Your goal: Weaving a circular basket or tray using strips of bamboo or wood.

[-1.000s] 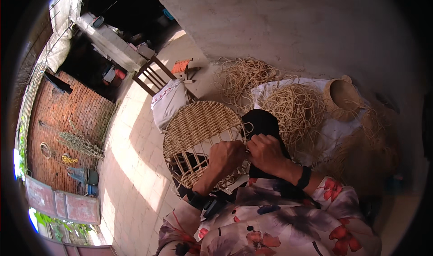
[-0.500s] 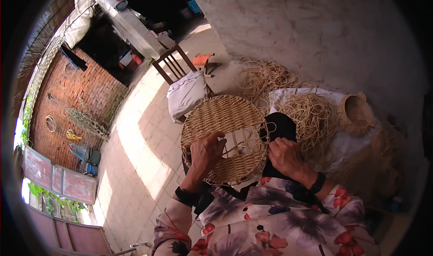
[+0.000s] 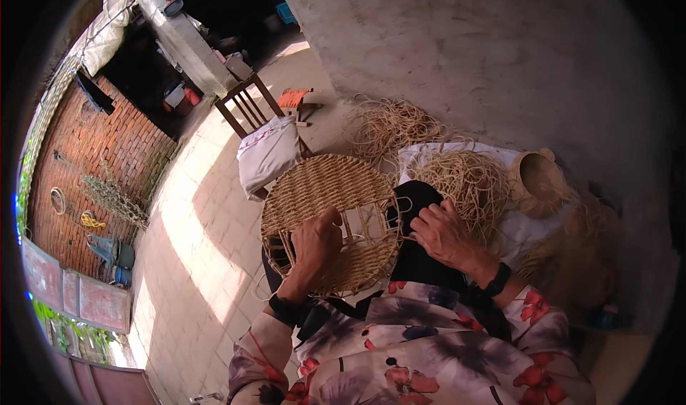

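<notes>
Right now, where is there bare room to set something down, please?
The partly sunlit tiled floor looks bare between the brick wall and the round woven piece. Beyond the right hand it is crowded: tangled cord, white cloth, beige basket.

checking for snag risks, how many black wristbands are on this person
2: a black wristband around the wrist of the left hand, a second black wristband around the wrist of the right hand. Pale, red-flowered sleeves might hide more.

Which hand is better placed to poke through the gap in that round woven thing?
Probably the left hand: it appears over the round woven panel, beside the open gap. The right hand is off beyond the panel's edge.
</notes>
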The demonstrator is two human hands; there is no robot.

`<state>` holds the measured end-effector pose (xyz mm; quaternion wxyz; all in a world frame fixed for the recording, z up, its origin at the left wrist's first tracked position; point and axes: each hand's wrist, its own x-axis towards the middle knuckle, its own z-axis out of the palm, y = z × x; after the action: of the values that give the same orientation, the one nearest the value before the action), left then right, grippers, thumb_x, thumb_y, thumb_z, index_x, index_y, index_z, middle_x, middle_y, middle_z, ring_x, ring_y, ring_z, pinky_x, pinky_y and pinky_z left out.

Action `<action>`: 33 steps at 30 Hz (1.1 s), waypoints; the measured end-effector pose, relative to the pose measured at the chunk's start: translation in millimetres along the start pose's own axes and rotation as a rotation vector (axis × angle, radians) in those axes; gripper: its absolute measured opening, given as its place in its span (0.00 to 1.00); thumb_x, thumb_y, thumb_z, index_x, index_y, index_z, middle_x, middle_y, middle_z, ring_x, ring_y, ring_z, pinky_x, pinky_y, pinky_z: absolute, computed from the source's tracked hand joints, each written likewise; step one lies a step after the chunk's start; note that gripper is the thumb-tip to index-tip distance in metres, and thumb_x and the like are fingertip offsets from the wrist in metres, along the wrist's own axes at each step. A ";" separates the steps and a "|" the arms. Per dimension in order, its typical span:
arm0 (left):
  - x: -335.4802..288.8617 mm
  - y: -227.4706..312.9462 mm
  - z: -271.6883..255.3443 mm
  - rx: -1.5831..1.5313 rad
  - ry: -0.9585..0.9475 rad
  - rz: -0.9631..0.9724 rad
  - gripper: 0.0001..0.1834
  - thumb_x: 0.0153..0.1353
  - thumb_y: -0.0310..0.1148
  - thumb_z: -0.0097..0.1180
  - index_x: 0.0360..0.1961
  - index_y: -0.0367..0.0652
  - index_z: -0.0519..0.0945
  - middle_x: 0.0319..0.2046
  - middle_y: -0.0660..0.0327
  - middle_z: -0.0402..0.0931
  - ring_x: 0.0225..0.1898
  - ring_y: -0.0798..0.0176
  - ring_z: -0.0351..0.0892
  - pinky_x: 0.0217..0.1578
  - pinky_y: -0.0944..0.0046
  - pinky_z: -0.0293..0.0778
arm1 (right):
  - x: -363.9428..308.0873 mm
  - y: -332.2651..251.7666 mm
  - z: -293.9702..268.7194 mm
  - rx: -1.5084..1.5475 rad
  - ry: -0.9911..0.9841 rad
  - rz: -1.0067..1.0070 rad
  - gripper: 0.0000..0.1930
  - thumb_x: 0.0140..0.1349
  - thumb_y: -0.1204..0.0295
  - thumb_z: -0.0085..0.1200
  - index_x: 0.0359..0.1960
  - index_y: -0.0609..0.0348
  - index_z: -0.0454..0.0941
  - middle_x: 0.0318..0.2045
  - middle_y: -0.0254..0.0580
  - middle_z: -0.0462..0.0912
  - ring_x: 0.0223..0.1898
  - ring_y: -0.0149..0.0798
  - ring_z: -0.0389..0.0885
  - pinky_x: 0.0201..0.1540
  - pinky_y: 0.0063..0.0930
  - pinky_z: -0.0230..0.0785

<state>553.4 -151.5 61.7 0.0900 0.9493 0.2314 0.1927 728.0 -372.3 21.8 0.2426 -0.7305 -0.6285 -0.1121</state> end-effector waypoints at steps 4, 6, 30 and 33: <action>-7.9 4.8 4.8 -0.082 0.105 0.002 0.03 0.59 0.28 0.51 0.32 0.48 0.76 0.16 0.48 0.74 0.22 0.40 0.77 0.26 0.43 0.68 | -7.4 5.6 12.0 0.086 -0.023 -0.061 0.08 0.58 0.67 0.62 0.31 0.52 0.74 0.28 0.37 0.74 0.35 0.41 0.75 0.41 0.38 0.62; -10.8 2.1 8.8 -0.083 0.117 -0.027 0.02 0.58 0.28 0.52 0.32 0.48 0.76 0.16 0.49 0.74 0.22 0.41 0.78 0.25 0.43 0.68 | -12.8 6.4 14.5 0.129 -0.039 -0.077 0.08 0.58 0.67 0.62 0.31 0.53 0.74 0.28 0.37 0.74 0.35 0.41 0.76 0.40 0.39 0.62; -17.0 0.3 2.1 -0.113 0.070 -0.108 0.02 0.62 0.31 0.51 0.34 0.50 0.75 0.18 0.50 0.77 0.26 0.42 0.80 0.29 0.44 0.69 | -5.0 17.1 -15.1 0.049 0.057 -0.056 0.10 0.56 0.69 0.63 0.36 0.54 0.76 0.36 0.39 0.72 0.42 0.40 0.71 0.47 0.39 0.60; -15.8 -1.8 4.1 -0.114 0.067 -0.096 0.03 0.62 0.31 0.50 0.33 0.50 0.76 0.19 0.51 0.77 0.26 0.43 0.80 0.29 0.45 0.70 | 0.6 -2.0 5.4 0.118 0.005 -0.090 0.08 0.55 0.71 0.63 0.32 0.53 0.76 0.33 0.37 0.70 0.39 0.40 0.70 0.45 0.38 0.59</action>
<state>541.5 -157.8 52.5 0.1454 0.9234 0.2683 0.2327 725.4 -368.9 17.9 0.2815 -0.6858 -0.6654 -0.0874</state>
